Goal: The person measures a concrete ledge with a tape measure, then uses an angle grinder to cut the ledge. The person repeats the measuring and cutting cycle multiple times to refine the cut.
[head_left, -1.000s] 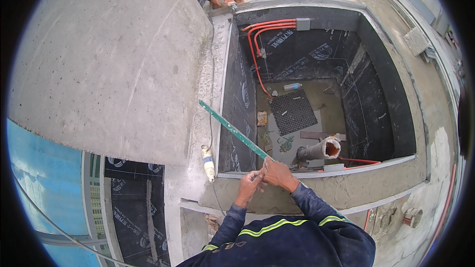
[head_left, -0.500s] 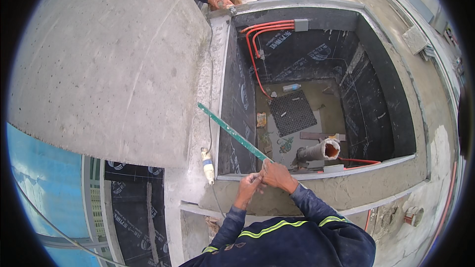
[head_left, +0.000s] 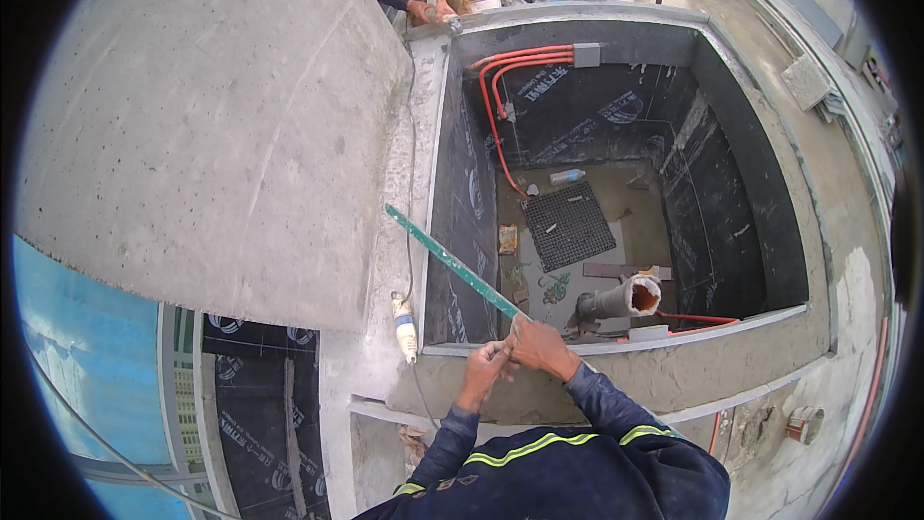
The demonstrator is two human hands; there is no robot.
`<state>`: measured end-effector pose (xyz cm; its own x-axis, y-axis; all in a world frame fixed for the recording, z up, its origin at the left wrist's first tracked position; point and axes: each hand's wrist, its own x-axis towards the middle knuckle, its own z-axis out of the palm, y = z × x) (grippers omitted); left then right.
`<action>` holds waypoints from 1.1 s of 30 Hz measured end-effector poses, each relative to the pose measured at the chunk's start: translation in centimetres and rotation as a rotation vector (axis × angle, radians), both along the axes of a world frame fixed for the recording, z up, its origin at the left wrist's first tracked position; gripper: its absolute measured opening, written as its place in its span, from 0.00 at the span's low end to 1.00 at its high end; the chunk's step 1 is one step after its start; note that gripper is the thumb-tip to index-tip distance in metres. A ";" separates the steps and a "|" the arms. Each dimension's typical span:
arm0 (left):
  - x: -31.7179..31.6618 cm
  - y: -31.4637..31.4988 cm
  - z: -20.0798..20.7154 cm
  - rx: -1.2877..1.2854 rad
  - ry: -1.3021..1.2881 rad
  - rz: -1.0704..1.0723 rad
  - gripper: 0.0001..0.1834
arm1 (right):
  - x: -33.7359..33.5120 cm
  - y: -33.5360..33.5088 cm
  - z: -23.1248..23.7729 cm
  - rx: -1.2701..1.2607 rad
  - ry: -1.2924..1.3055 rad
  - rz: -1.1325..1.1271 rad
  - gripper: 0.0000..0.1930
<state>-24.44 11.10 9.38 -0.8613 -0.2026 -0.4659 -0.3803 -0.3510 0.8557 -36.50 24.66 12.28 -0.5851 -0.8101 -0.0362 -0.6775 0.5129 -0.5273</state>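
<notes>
Over the near left corner of a black-lined pit, my right hand [head_left: 543, 345] is wrapped round the near end of a long, flat green strip [head_left: 452, 262]. The strip slants away to the left, across the pit's left edge, its pale-spattered far end over the concrete ledge. My left hand [head_left: 486, 373] touches the right one, fingertips pinched together. Whatever sits between them is too small to make out. Below both hands runs the pit's near rim [head_left: 693, 354], coated in rough grey mortar. A white cable connector [head_left: 404, 327] with a blue band lies on the ledge left of my hands.
A concrete slab [head_left: 212, 125] fills the left. Inside the pit are orange conduits [head_left: 493, 125], a grey box [head_left: 586, 55], a black grid mat [head_left: 570, 225], a bottle [head_left: 568, 176] and a thick pipe [head_left: 616, 299]. Another person's hands [head_left: 431, 12] work at the far left corner.
My hands and the green strip keep almost the same place. The view has shifted very slightly. The other person's hands stay at the far corner.
</notes>
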 end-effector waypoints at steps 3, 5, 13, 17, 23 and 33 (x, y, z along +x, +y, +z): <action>0.1 -0.1 -0.7 -0.005 -0.007 0.006 0.19 | 0.1 0.1 -0.1 -0.019 -0.008 -0.011 0.17; 0.2 -0.1 -0.9 -0.007 -0.012 0.006 0.19 | 0.3 -0.1 0.0 -0.012 -0.012 -0.037 0.16; 0.3 0.2 -0.7 0.016 0.017 0.020 0.19 | 0.0 0.0 -0.5 0.035 0.064 0.084 0.16; 0.0 0.5 -0.5 0.047 0.024 0.041 0.19 | 0.2 0.1 -2.3 0.017 0.138 0.039 0.15; 0.8 0.0 -0.9 0.080 0.026 0.061 0.19 | 0.5 -0.3 0.0 0.076 0.086 0.074 0.14; 0.9 0.0 -0.2 0.055 0.044 0.051 0.21 | 0.5 -0.3 -0.9 0.036 0.109 0.136 0.16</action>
